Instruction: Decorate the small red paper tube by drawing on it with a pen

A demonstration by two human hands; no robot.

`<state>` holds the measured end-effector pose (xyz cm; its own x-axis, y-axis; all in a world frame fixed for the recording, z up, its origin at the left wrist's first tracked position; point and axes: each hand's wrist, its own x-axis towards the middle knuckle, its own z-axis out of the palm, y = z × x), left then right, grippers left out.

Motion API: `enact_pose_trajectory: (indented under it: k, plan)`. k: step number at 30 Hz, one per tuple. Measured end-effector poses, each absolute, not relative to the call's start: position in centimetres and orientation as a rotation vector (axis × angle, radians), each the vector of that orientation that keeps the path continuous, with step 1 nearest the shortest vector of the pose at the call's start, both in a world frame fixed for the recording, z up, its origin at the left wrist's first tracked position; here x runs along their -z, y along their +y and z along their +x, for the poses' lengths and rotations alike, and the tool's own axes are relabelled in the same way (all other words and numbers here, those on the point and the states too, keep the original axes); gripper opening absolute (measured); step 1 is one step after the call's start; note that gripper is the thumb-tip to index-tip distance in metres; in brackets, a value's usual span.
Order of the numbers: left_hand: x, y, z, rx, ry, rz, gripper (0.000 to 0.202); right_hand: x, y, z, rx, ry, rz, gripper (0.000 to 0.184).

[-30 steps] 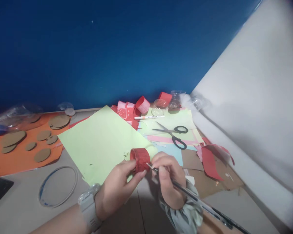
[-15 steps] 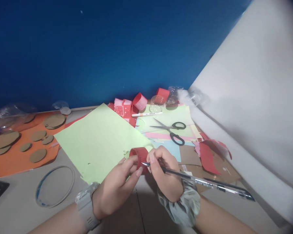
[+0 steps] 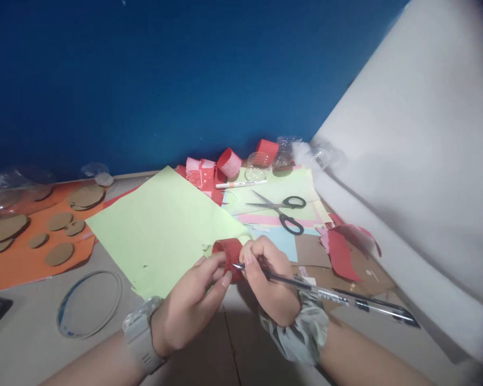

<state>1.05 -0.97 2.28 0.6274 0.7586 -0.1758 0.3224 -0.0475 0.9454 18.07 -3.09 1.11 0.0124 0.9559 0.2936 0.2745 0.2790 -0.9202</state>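
Between finger and thumb, my left hand [image 3: 197,292] pinches a small red paper ring [image 3: 234,251] by its near left edge. Dark lines run along the ring's wall. My right hand [image 3: 270,279] grips a clear-barrelled pen [image 3: 326,294], its metal tip touching or just beside the ring's side. The pen's back end points out to the lower right. A large light green sheet [image 3: 165,220] lies beyond my left hand. Black-handled scissors [image 3: 280,206] rest with blades parted on stacked coloured paper, past my right hand.
Cardboard discs [image 3: 59,254] lie on orange paper [image 3: 20,271] at left, near a tape-like hoop [image 3: 89,304]. Red paper rings [image 3: 229,162], a white marker [image 3: 241,184] and clear plastic cups [image 3: 257,166] sit along the blue wall. Red scraps [image 3: 344,252] lie at right beside a white surface.
The view has shifted slightly, so the table things sit a little higher and further left. Both hands keep their hold on ring and pen, with the pen tip still at the ring's side.
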Motion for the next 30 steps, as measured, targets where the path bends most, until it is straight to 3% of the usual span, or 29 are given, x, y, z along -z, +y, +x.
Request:
enact_pose_trajectory:
  k: [30]
  plan:
    - [-2.5,-0.8,1.17,-0.45,0.915,1.615,0.028,-1.54,-3.04,18.08,-0.823,-1.559,-1.201,0.02]
